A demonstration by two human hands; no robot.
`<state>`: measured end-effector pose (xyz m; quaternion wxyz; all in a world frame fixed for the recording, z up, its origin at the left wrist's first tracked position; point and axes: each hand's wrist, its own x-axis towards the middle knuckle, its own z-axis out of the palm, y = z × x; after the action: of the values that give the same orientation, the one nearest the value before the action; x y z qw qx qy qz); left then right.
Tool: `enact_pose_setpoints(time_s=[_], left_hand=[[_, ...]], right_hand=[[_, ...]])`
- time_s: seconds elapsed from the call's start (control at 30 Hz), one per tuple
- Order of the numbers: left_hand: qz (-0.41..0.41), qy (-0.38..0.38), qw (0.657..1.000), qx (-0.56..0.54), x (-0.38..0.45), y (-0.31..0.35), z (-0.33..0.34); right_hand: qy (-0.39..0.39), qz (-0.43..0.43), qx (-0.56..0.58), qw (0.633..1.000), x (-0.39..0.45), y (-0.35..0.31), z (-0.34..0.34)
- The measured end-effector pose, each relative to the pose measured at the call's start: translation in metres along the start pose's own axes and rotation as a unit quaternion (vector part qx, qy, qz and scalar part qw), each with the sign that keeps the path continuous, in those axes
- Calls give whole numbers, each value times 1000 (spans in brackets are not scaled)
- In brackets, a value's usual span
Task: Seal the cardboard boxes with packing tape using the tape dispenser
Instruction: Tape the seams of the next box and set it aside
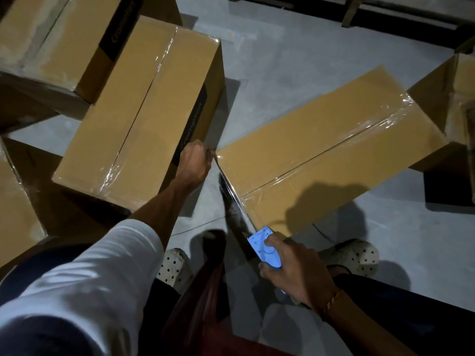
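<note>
A long cardboard box [321,145] lies on the floor at centre right, with clear tape over its middle seam. A strip of clear packing tape [232,194] runs taut along the box's near end edge. My left hand [194,161] pinches the far end of that strip at the box's left corner. My right hand [293,268] grips the light blue tape dispenser [264,249] at the near corner of the same box, thumb on its side.
A taped box [138,106] stands at left centre, another box [59,39] behind it, and more cardboard [15,201] at the far left. An open box [452,98] sits at the right edge. Grey floor [295,55] and my two spotted shoes show below.
</note>
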<state>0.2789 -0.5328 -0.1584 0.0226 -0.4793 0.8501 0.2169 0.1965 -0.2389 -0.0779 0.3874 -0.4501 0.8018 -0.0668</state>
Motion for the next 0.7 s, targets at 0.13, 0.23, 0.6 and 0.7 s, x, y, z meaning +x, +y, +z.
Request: enact_pose_setpoints(time_s=[0.13,0.23,0.6,0.7], left_hand=[[15,-3,1000,-1,-1,3,-3],[15,-7,1000,5,-1,4,-3],[12,-16,999,-31,3,-3,8],[-22,-51,997,-61,5,-2,16]], right_hand=[[-8,4,11,1000,1,-1,1],[-10,4,13,1000,1,0,0],[-15,3,10,1000,5,0,1],[-15,2,14,1000,6,1,3]])
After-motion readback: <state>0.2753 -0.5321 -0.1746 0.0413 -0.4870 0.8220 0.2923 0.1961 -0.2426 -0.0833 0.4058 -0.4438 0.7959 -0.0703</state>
